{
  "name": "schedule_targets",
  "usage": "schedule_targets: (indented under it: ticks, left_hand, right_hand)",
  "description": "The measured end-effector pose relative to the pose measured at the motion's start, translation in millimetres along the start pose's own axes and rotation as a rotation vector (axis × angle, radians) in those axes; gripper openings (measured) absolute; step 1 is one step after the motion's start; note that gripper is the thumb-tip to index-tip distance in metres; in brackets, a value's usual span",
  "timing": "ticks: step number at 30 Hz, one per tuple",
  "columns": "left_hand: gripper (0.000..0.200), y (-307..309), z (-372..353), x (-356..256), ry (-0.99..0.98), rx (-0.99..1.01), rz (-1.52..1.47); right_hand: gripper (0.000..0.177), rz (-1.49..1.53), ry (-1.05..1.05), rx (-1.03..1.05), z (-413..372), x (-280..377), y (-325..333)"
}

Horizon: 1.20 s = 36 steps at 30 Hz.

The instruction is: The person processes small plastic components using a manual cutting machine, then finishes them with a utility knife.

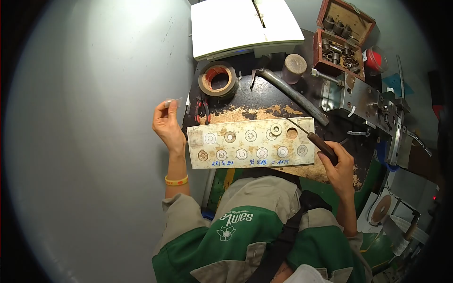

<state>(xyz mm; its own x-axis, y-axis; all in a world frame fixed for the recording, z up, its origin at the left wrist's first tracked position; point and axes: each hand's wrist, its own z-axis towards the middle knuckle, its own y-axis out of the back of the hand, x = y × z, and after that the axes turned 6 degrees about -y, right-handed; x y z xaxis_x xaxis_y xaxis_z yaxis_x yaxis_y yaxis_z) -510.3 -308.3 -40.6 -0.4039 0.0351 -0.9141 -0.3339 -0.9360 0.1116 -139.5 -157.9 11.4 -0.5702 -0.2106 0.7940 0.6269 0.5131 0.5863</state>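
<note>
My left hand [167, 125] is raised beyond the left end of a pale board, pinching a small piece of clear plastic film [173, 102] between thumb and fingertips. My right hand [339, 167] is wrapped around the dark handle of an awl [324, 147]. Its thin metal shaft points up and left across the right end of the board [198, 163]. Two rows of round marks and rings cover the board, above blue handwriting. A loose metal ring [276, 129] lies in the upper row, beside a brown round recess [292, 133].
Behind the board lie a tape roll [207, 85], red-handled pliers [203, 111], a metal bar [292, 94] and a cylinder [295, 68]. A white machine [245, 28] stands at the back. An open wooden box of metal parts [325, 66] and a metal fixture [363, 99] are at right.
</note>
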Motion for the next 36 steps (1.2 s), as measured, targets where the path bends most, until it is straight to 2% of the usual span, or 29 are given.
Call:
schedule_targets:
  ticks: [3,4,7,9,13,20,23,24,28,29,31,32,35,36]
  left_hand:
    - [0.015,-38.0,-21.8,-58.8,0.346,0.25,-0.537]
    - [0.017,-49.2,-32.7,-58.3,0.433,0.295,-0.699]
    - [0.014,-81.6,-59.4,-64.0,0.645,0.432,-0.834]
    - [0.01,-101.5,-73.9,-65.5,0.759,0.504,-0.931]
    - [0.006,-137.1,-96.7,-77.3,0.853,0.6,-0.937]
    - [0.012,-177.3,-111.7,-89.3,0.882,0.693,-0.835]
    - [0.012,-195.1,-112.9,-100.5,0.849,0.733,-0.776]
    - [0.027,-202.8,-115.7,-96.8,0.841,0.738,-0.768]
    - [0.055,-233.1,-116.8,-107.5,0.605,0.761,-0.695]
    - [0.05,-243.0,-120.1,-114.0,0.534,0.749,-0.689]
    - [0.052,-263.1,-120.7,-111.2,0.27,0.766,-0.531]
    - [0.05,-270.2,-121.5,-116.1,0.252,0.757,-0.47]
    - [0.04,-288.3,-118.4,-106.5,-0.324,0.689,-0.101]
    - [0.028,-289.4,-117.2,-105.1,-0.362,0.717,-0.035]
  right_hand:
    - [0.023,0.017,-0.007,0.04,2.9,7.5,6.0]
    - [0.025,0.057,0.018,0.036,2.9,6.3,7.6]
    - [0.025,0.269,-0.105,0.068,-1.7,12.4,16.9]
    - [0.029,0.268,-0.106,0.055,-7.2,9.1,23.7]
    - [0.033,0.247,-0.195,0.095,-20.2,1.7,41.5]
    - [0.037,0.258,-0.195,0.018,-36.8,-9.6,62.9]
    - [0.036,0.243,-0.151,-0.061,-43.0,-17.8,68.5]
    - [0.036,0.237,-0.155,-0.083,-44.2,-20.0,71.2]
    - [0.035,0.223,-0.16,-0.189,-45.0,-24.6,82.6]
    - [0.035,0.219,-0.16,-0.213,-44.4,-25.1,86.0]
    - [0.034,0.213,-0.209,-0.231,-40.3,-26.9,94.2]
    - [0.033,0.228,-0.242,-0.234,-36.9,-28.4,97.7]
    - [0.033,0.226,-0.221,-0.295,-24.7,-39.1,97.2]
    - [0.033,0.209,-0.221,-0.292,-20.1,-42.3,98.3]
